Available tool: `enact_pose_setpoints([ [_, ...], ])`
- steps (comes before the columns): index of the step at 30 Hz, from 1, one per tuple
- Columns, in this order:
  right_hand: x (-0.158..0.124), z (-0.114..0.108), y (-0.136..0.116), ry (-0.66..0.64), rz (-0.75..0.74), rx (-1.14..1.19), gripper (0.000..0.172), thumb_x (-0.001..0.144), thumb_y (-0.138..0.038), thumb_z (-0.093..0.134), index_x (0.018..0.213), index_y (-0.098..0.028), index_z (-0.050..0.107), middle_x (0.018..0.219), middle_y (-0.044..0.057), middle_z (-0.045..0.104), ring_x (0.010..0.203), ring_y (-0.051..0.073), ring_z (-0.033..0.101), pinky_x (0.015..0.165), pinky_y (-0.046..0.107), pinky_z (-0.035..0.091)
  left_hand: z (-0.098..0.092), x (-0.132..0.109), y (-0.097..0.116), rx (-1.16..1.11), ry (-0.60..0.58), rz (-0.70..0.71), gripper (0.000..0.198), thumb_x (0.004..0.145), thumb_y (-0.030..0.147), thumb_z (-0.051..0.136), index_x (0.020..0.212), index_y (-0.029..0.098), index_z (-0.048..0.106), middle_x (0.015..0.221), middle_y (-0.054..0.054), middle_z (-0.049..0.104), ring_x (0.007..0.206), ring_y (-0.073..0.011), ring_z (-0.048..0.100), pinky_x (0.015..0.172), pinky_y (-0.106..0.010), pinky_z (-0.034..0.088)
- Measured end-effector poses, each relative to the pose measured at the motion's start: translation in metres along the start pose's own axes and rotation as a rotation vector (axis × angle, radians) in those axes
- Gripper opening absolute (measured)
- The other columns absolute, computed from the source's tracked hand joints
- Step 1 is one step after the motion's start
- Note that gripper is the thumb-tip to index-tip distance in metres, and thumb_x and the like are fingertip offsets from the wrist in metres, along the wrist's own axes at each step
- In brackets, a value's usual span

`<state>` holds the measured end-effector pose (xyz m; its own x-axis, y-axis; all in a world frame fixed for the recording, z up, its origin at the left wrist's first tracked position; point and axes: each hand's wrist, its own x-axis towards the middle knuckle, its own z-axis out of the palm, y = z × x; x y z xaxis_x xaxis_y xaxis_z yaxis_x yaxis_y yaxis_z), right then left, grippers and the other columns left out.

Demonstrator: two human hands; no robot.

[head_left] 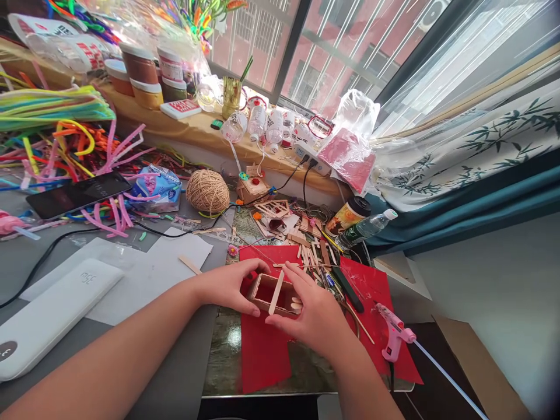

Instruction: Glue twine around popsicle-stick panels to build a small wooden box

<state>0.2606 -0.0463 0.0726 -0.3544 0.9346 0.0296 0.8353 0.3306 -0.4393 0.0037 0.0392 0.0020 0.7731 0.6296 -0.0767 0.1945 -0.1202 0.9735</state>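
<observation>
A small open-topped brown box (261, 298) stands over the red sheet, between my two hands. My left hand (230, 286) grips its left end, with the thumb at the near side and the fingers curled at the far side. A flat wooden craft stick (276, 293) lies across the box's opening. My right hand (315, 304) spans the right part of the box, its thumb and fingertips closed at the stick's two ends. More rounded stick ends (297, 303) show at the box's right side, partly covered by my right hand.
Loose craft sticks (310, 256) are heaped behind the box. A pink glue gun (394, 333) lies on red paper (368, 286) at right. A water bottle (363, 230), a printed cup (349, 214), a twine ball (207, 191) and a white power bank (56, 324) stand or lie around.
</observation>
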Motion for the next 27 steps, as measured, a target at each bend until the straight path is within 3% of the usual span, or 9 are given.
enact_pose_setpoints([
  [3,0.005,0.001,-0.004,0.023,-0.056,0.017,0.085,0.083,-0.036,0.090,0.159,-0.021,0.055,0.157,0.018,0.062,0.143,0.037,0.064,0.114,0.052,0.059,0.004,0.002,0.001,-0.037,0.015,-0.001,0.065,0.071,0.034,0.093,0.127,0.028,0.061,0.123,-0.003,0.076,0.107,-0.0279,0.076,0.089,-0.035,0.059],
  [9,0.015,-0.004,-0.011,-0.005,-0.087,0.054,0.056,0.085,-0.033,0.090,0.138,-0.027,0.072,0.148,0.013,0.068,0.119,0.032,0.078,0.096,0.044,0.067,0.005,0.002,0.000,-0.034,0.034,-0.035,0.065,0.070,0.035,0.093,0.127,0.028,0.062,0.116,-0.003,0.078,0.100,-0.0276,0.078,0.083,-0.035,0.060],
  [17,0.020,0.008,-0.008,0.067,-0.142,0.024,0.054,0.081,-0.044,0.096,0.125,-0.022,0.076,0.146,0.017,0.070,0.115,0.035,0.080,0.093,0.047,0.068,0.004,0.001,0.004,-0.003,0.053,0.004,0.062,0.071,0.039,0.094,0.125,0.028,0.066,0.122,-0.004,0.077,0.106,-0.0285,0.076,0.087,-0.035,0.059],
  [22,0.018,0.002,-0.003,0.038,-0.262,0.003,0.061,0.087,-0.037,0.090,0.142,-0.022,0.069,0.149,0.016,0.070,0.131,0.035,0.073,0.107,0.048,0.064,0.004,0.001,0.002,-0.010,0.048,-0.007,0.061,0.071,0.037,0.094,0.125,0.029,0.065,0.117,-0.002,0.078,0.105,-0.0279,0.076,0.085,-0.034,0.058],
  [27,0.018,-0.012,0.004,-0.080,-0.295,0.025,0.052,0.098,-0.026,0.076,0.149,-0.028,0.066,0.161,0.012,0.061,0.134,0.031,0.072,0.106,0.043,0.065,0.004,0.002,0.001,0.032,0.077,0.017,0.062,0.069,0.040,0.096,0.123,0.028,0.068,0.118,-0.003,0.078,0.105,-0.0287,0.075,0.085,-0.035,0.057],
])
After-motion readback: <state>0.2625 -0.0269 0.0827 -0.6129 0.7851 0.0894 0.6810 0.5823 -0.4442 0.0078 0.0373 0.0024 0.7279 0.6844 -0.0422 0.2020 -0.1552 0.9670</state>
